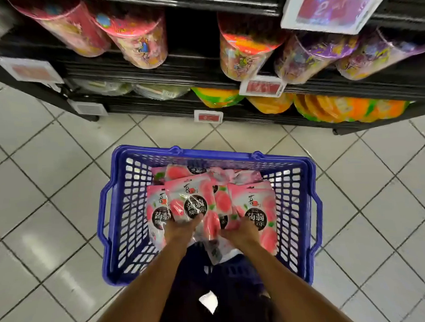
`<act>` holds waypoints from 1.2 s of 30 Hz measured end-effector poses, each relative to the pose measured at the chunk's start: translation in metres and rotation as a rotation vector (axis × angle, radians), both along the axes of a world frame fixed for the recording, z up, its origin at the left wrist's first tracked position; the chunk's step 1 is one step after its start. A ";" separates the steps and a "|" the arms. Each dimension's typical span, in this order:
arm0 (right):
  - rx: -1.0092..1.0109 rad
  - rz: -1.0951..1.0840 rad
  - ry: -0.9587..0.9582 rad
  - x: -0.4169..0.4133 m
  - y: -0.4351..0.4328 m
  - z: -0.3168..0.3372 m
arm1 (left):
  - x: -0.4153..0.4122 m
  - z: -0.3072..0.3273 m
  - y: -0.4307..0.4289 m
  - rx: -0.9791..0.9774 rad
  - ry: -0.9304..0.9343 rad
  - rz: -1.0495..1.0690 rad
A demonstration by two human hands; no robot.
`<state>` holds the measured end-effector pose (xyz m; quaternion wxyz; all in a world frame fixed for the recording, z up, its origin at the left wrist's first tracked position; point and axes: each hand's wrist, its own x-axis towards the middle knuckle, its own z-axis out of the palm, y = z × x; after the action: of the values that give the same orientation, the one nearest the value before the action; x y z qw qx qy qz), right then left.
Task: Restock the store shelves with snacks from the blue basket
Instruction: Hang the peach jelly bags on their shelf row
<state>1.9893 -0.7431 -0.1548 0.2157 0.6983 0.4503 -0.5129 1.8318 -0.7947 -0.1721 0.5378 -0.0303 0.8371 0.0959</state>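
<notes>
The glossy pink-and-white peach snack pouches lie heaped in the blue plastic lattice basket on the pale tiled floor, before the black store shelves. Your left hand and right hand each have the grip clamped on pouches. Slick film could slip, spilling several as you lift.

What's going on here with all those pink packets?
A person reaches into a blue basket on the tiled floor, full of pink snack pouches. Both the left hand and the right hand grip pouches in the pile. None is lifted out yet. The shelves ahead hold tubs and orange bags.
</notes>
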 end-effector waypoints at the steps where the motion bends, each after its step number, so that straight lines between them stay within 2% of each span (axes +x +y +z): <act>1: -0.039 -0.058 0.023 0.002 0.001 -0.002 | -0.002 0.000 0.000 0.000 -0.030 0.032; 5: -0.152 -0.277 0.100 0.018 0.001 0.019 | -0.014 0.023 -0.007 0.044 -0.060 0.052; 9: -0.135 -0.448 0.196 0.040 -0.004 0.073 | -0.020 0.078 -0.018 0.143 -0.142 0.124; 13: 0.040 -0.701 0.279 0.060 -0.010 0.149 | -0.020 0.166 -0.017 0.268 -0.155 0.097; 16: 0.170 -0.839 0.413 0.066 -0.008 0.226 | -0.024 0.247 -0.005 0.350 -0.170 0.090; 21: 0.222 -0.858 0.682 0.063 0.020 0.383 | -0.040 0.407 0.028 0.648 -0.198 0.056; 26: 0.365 -0.902 0.970 0.057 0.042 0.521 | -0.057 0.559 0.067 0.967 -0.229 -0.001; 30: 0.436 -0.899 1.286 0.051 0.058 0.617 | -0.069 0.657 0.098 1.132 -0.246 -0.047; 33: 0.608 -0.827 1.300 0.044 0.071 0.677 | -0.074 0.718 0.110 1.253 -0.262 -0.088; 36: 0.807 -0.882 1.258 0.036 0.077 0.722 | -0.075 0.760 0.116 1.356 -0.353 -0.124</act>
<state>2.0253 -0.6660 0.5668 -0.5563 0.4188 0.3215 -0.6417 1.7567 -0.6792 0.5879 0.5706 0.3442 0.4930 0.5594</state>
